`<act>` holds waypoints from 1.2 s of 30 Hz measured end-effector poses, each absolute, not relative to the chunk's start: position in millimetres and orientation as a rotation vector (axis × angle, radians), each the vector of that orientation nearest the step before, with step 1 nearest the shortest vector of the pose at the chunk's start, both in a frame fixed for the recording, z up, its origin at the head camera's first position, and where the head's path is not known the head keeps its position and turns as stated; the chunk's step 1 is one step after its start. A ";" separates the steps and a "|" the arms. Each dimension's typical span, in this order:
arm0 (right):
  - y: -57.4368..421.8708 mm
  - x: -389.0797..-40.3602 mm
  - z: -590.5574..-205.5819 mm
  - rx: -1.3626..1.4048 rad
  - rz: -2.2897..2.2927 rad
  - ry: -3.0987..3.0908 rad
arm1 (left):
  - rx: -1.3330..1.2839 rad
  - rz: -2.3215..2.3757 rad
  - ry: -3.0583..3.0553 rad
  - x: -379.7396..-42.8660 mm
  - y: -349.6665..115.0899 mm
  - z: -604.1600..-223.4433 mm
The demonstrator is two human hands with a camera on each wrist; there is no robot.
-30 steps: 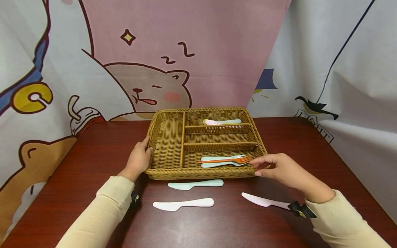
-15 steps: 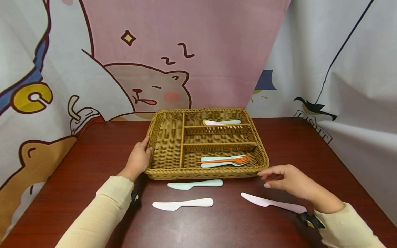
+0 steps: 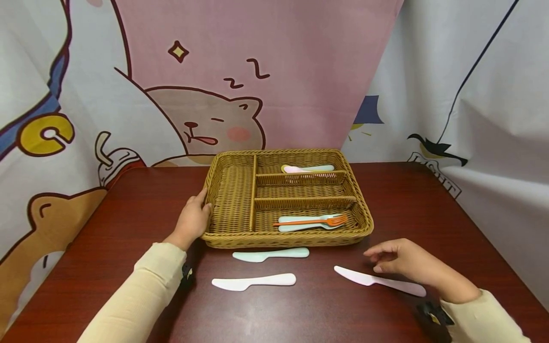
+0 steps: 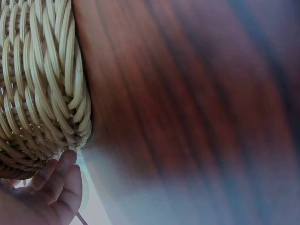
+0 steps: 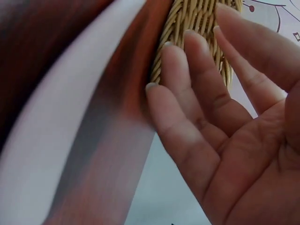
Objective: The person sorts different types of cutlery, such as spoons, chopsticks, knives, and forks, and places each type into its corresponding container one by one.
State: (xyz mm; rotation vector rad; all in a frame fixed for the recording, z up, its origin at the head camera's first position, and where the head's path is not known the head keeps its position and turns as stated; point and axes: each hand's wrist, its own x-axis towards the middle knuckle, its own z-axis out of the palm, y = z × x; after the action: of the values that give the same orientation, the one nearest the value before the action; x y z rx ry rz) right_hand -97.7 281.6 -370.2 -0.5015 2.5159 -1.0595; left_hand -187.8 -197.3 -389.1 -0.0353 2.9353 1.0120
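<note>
My left hand holds the left side of a wicker cutlery basket, its thumb over the rim. In the left wrist view, fingers touch the basket's outer wall. My right hand, holding nothing and with fingers loosely bent, hovers just behind a pale pink knife on the table. Left of it lie a mint knife close to the basket and a white knife nearer me. An orange fork lies over mint cutlery in the front compartment.
The back compartment holds a pink spoon and other pale cutlery. Dividers split the basket into several sections. A printed curtain hangs behind the dark wooden table.
My right hand has drawn away from the basket's front right corner, toward me and to the right, exposing the pink knife's handle. My left hand has stayed in place.
</note>
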 end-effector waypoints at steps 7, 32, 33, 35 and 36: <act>288.3 -94.2 -378.9 -0.543 -1.014 2.552 | -0.035 1.016 2.943 -187.4 -197.1 -389.2; 281.5 -86.8 -391.8 -0.596 -0.872 2.636 | -0.046 1.007 2.937 -186.0 -195.9 -387.5; 281.0 -86.6 -391.9 -0.595 -0.865 2.635 | -0.045 1.006 2.938 -185.9 -195.7 -387.2; 280.5 -86.4 -391.8 -0.598 -0.863 2.627 | -0.045 1.005 2.937 -186.0 -195.5 -386.8; 280.3 -86.3 -391.6 -0.597 -0.871 2.616 | -0.044 1.005 2.937 -186.0 -195.3 -386.7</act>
State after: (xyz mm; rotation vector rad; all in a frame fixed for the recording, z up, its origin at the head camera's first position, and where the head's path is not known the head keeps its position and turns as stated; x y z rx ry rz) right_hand -86.3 280.3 -391.6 -0.5967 2.6159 -0.8709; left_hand -186.0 -195.3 -386.7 -0.0441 2.9368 1.0048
